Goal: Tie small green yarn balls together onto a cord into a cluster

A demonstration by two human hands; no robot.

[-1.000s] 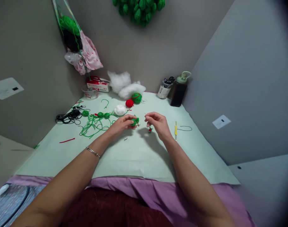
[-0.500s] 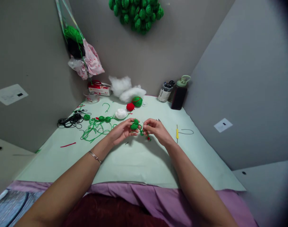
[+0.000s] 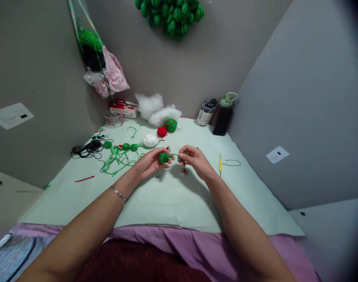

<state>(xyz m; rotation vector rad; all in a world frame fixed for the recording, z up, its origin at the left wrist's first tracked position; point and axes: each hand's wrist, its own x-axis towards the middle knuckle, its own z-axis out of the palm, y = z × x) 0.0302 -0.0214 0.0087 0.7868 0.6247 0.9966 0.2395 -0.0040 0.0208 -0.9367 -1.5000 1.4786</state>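
Note:
My left hand pinches a small green crocheted ball above the pale green table mat. My right hand is closed in a pinch just right of the ball, on a thin green strand that runs from it. A tiny red and green piece shows just below the right hand's fingers. A silver bangle circles my left wrist.
Loose green yarn, small green balls, a white ball, a red ball and a green yarn ball lie at the back left. A black cord, white stuffing, a jar, a dark bottle and a yellow-handled hook ring the mat.
My hands came together half a second ago, then drew slightly apart, with a green strand now stretched between the ball and the right hand. The camera tilted a little.

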